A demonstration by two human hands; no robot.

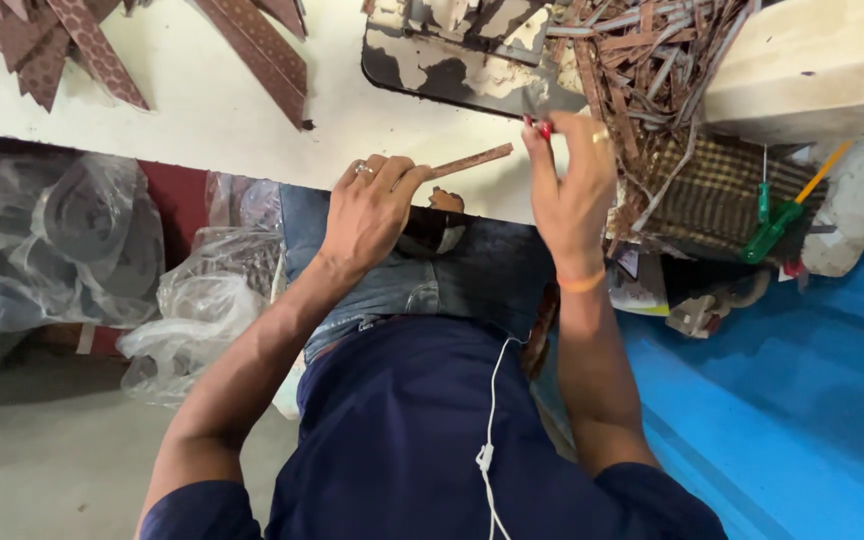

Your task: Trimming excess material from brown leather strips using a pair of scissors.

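My left hand, a ring on one finger, pinches one end of a narrow brown strip over the edge of the pale worktable. The strip points right, toward my right hand. That hand is raised with its fingers closed on a small red-handled tool, most of which is hidden by the fingers. It wears a ring and an orange wristband. The two hands are a short way apart, above my lap in blue jeans.
A heap of thin brown strips lies beside a worn dark plate. Wider patterned brown pieces lie at the far left. A green screwdriver rests on a woven mat. Clear plastic bags sit under the table.
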